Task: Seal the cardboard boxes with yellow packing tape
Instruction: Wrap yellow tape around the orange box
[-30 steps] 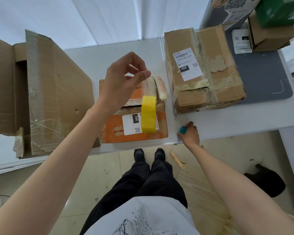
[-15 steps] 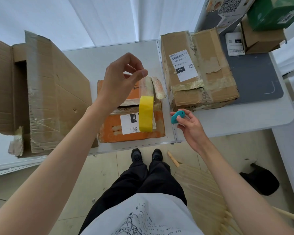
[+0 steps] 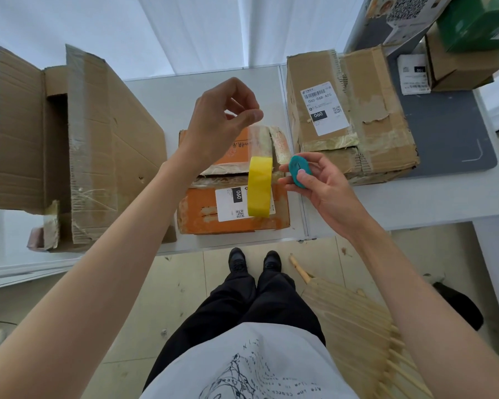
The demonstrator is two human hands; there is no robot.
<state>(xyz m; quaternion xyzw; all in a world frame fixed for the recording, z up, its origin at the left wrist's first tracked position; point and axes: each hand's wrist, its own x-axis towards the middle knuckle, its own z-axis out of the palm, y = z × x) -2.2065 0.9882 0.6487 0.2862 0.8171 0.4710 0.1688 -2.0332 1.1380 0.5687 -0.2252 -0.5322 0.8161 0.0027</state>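
My left hand [image 3: 219, 125] is raised over the table and pinches the free end of a tape strip. The yellow tape roll [image 3: 259, 187] hangs from that strip, above the orange cardboard box [image 3: 205, 210]. My right hand [image 3: 321, 185] holds a small teal oval cutter [image 3: 298, 172] just right of the roll, close to the hanging strip. A brown cardboard box [image 3: 366, 122] with a white label lies on the table to the right. Its flaps show old torn tape.
A large opened cardboard box [image 3: 98, 145] lies at the left of the white table [image 3: 415, 203]. A grey mat [image 3: 450, 139], a green box [image 3: 478, 21] and more parcels sit at the far right. A wooden slatted piece [image 3: 355, 326] lies on the floor by my feet.
My right hand has picked the teal cutter up from the table edge and lifted it up beside the hanging tape roll. My left hand still holds the strip in about the same place.
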